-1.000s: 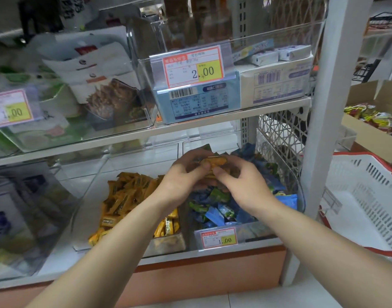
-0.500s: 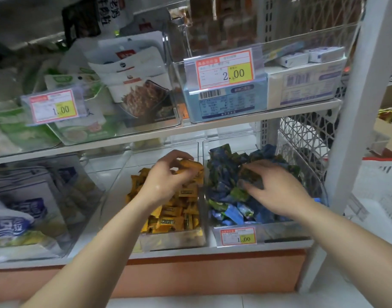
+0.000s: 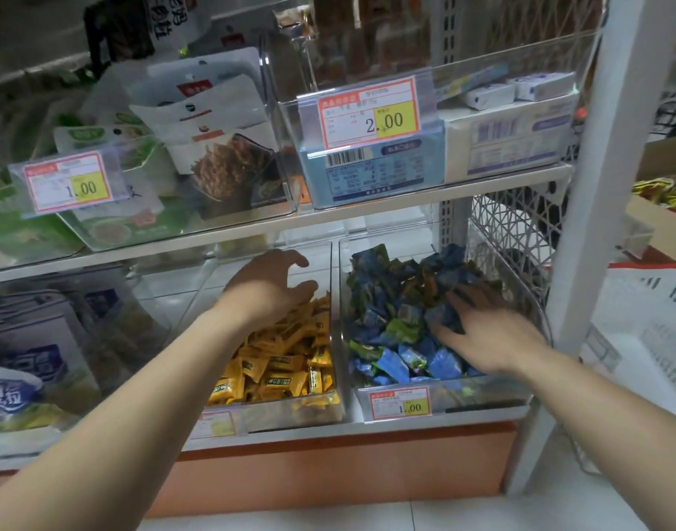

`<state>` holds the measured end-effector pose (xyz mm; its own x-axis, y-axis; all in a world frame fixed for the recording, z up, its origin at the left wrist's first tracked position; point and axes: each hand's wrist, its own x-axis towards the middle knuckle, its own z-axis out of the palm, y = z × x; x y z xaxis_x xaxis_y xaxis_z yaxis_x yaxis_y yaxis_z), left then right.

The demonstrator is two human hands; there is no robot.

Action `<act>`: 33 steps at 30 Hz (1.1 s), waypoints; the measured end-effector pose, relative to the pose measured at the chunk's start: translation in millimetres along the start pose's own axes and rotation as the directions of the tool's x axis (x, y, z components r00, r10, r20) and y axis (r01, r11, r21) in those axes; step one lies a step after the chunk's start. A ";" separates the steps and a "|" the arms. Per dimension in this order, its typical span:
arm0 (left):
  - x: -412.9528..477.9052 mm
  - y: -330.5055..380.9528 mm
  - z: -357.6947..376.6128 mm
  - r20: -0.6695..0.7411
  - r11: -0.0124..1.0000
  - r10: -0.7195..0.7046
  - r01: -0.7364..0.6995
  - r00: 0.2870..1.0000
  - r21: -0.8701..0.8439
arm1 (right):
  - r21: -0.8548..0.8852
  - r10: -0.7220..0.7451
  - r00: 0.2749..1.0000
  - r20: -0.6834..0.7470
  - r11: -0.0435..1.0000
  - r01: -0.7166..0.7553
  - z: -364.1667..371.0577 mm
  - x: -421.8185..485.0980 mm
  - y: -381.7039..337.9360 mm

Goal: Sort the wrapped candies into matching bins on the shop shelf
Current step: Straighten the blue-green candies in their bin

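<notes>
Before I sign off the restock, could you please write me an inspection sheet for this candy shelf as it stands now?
Surface: lower shelf carries two clear bins side by side.
Job's things: yellow candies in the left bin; blue and green candies in the right bin, tagged 1.00.
Clutter: nothing seen.
Grips: left hand open over the yellow candies; right hand open, fingers spread on the blue pile.
Cables: nothing seen.
Surroundings: snack packets and boxes on the upper shelf; white basket at right.

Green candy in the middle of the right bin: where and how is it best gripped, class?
Pinch the green candy across its middle, from above: it lies flat on top, and the bin walls block the sides. The right hand is nearest.
</notes>
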<state>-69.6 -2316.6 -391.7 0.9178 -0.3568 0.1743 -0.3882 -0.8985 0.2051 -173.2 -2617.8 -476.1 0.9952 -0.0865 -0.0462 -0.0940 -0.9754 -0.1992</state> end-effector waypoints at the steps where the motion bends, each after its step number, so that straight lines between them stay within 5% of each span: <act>1: 6.9 14.2 1.3 -0.009 0.999 0.042 -0.042 0.999 -0.018 | 0.002 0.000 1.000 0.002 1.000 0.000 0.9 1.3 0.3; 7: 54.5 108.0 44.0 0.159 0.947 0.270 -0.232 0.950 -0.222 | 0.043 -0.015 0.999 -0.032 0.999 0.016 7.9 3.7 3.8; 16: 114.9 154.8 132.0 0.422 0.969 0.241 -0.243 0.874 -0.049 | 0.087 -0.022 0.994 -0.111 0.996 0.032 11.9 1.0 6.3; 33: 122.3 132.5 139.2 0.488 0.956 0.282 -0.200 0.826 -0.214 | 0.111 -0.025 0.988 -0.152 0.993 0.042 12.5 0.9 6.8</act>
<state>2.8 -2514.9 -477.3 0.6889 -0.6732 -0.2686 -0.5728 -0.7327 0.3674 -173.4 -2622.0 -489.7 0.9898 -0.0921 0.1082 -0.0547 -0.9498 -0.3082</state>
